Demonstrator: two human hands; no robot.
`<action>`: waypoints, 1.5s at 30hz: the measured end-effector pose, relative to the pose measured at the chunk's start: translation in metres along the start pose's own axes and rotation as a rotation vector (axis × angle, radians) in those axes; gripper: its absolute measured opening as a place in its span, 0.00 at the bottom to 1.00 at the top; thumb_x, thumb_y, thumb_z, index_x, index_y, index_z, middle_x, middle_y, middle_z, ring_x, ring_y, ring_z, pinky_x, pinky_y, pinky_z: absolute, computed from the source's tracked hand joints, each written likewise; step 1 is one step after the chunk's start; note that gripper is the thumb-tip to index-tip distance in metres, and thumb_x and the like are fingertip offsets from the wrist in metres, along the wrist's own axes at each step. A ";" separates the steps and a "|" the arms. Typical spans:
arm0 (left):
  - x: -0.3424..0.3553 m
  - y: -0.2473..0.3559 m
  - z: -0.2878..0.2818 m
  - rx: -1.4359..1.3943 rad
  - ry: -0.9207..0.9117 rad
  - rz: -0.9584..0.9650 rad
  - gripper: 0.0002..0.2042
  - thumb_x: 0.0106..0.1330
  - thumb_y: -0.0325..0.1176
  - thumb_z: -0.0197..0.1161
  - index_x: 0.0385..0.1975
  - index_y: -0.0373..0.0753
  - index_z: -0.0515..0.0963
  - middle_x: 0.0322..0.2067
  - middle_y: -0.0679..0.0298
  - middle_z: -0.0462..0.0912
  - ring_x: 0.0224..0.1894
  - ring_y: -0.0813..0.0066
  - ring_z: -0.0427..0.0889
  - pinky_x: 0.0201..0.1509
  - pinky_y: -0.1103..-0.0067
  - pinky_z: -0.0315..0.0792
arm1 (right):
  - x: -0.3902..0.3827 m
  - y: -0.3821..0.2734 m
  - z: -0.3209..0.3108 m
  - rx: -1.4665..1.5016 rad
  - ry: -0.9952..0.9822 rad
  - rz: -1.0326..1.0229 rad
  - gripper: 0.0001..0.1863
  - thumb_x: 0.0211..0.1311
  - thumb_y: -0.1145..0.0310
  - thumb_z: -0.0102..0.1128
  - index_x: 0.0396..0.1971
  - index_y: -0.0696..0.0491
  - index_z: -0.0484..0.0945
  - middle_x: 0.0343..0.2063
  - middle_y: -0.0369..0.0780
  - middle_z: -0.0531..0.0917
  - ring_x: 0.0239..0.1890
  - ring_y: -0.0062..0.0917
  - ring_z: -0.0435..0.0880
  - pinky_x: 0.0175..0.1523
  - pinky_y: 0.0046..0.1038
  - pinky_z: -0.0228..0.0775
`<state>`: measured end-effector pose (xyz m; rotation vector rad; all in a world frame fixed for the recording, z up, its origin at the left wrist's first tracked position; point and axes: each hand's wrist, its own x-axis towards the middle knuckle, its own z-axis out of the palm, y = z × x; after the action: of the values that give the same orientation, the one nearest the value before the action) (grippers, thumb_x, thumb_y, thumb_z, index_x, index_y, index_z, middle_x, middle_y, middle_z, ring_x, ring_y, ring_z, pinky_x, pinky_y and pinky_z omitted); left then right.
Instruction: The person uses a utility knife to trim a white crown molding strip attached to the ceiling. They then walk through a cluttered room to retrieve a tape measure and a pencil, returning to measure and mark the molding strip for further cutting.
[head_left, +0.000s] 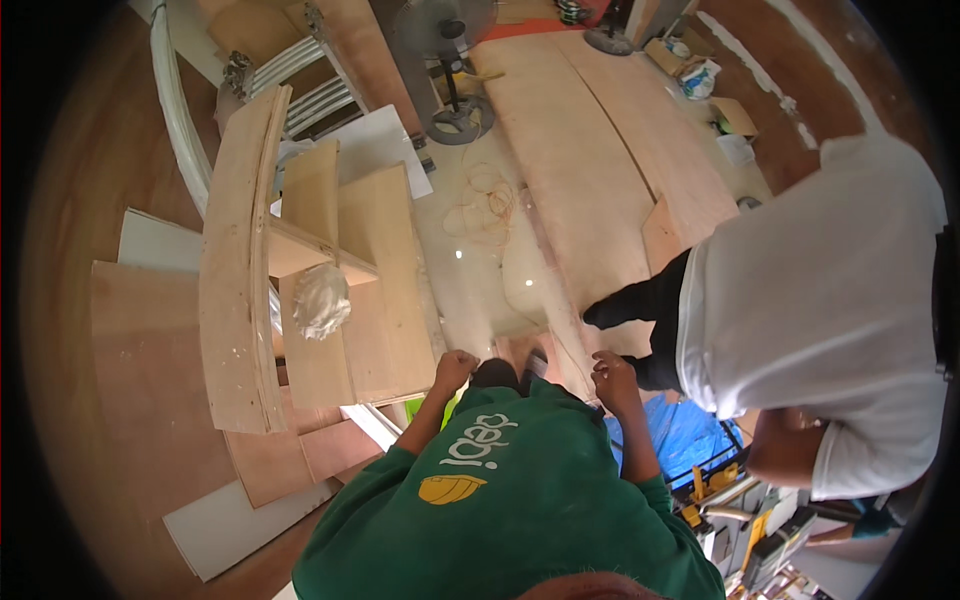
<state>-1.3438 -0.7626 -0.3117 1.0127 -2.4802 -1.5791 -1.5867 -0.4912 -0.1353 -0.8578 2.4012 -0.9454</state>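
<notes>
My left hand hangs beside my left leg with its fingers curled closed, and nothing shows in it. It is nearest to the edge of a pale plywood unit on the left. On my other side, my right hand is held low with its fingers loosely bent and a little apart, nothing visible between them. It touches no object that I can see. Close to it is the dark-trousered leg of another person. Between my hands, my feet stand near a reddish-brown board on the floor.
A person in a white shirt bends at the right. Large plywood sheets lie ahead. A standing fan and an orange cord are on the floor. Crumpled wrapping rests on the unit. Blue sheeting and tools lie at lower right.
</notes>
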 end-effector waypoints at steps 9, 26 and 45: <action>0.113 -0.023 -0.025 0.117 0.191 0.084 0.13 0.56 0.38 0.65 0.23 0.33 0.82 0.20 0.60 0.82 0.22 0.71 0.80 0.31 0.74 0.74 | 0.103 -0.054 -0.007 0.322 -0.051 0.177 0.18 0.49 0.77 0.66 0.43 0.61 0.79 0.34 0.43 0.84 0.32 0.25 0.84 0.40 0.26 0.76; 0.514 0.006 -0.178 -0.187 -0.115 -0.547 0.08 0.58 0.32 0.66 0.24 0.34 0.78 0.21 0.61 0.80 0.21 0.73 0.78 0.22 0.76 0.71 | 0.475 -0.075 -0.014 0.256 0.184 0.270 0.14 0.53 0.74 0.63 0.41 0.60 0.79 0.28 0.44 0.85 0.31 0.30 0.84 0.39 0.28 0.76; 0.871 0.239 -0.181 -0.004 -0.325 -0.375 0.09 0.57 0.34 0.63 0.29 0.34 0.82 0.23 0.62 0.83 0.25 0.76 0.81 0.26 0.78 0.74 | 0.860 0.056 -0.198 0.030 0.055 0.435 0.17 0.53 0.63 0.62 0.41 0.56 0.80 0.33 0.49 0.84 0.38 0.45 0.83 0.47 0.39 0.74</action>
<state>-2.0855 -1.3082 -0.2938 1.3884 -2.5971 -1.9964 -2.3425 -0.9483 -0.1716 -0.2774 2.4659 -0.8350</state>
